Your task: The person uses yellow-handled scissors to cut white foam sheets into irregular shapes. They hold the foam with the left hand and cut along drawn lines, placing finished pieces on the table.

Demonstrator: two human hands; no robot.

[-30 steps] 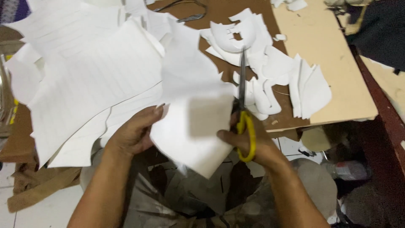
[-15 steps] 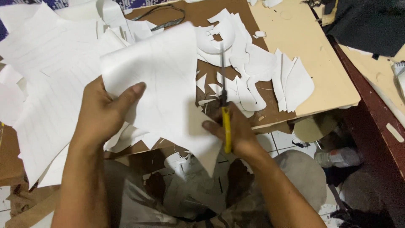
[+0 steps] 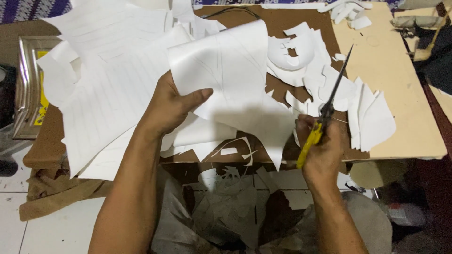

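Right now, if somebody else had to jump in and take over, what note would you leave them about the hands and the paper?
Left hand: holds the white sheet up over the brown board, thumb on its front.
Right hand: grips the yellow-handled scissors, blades closed and pointing up and away, just right of the sheet.
Around: a pile of lined white sheets lies on the left, cut white pieces on the right, and scraps on the floor below.
Done: many pieces are already cut.
Left: the held sheet has faint drawn lines and looks mostly uncut.
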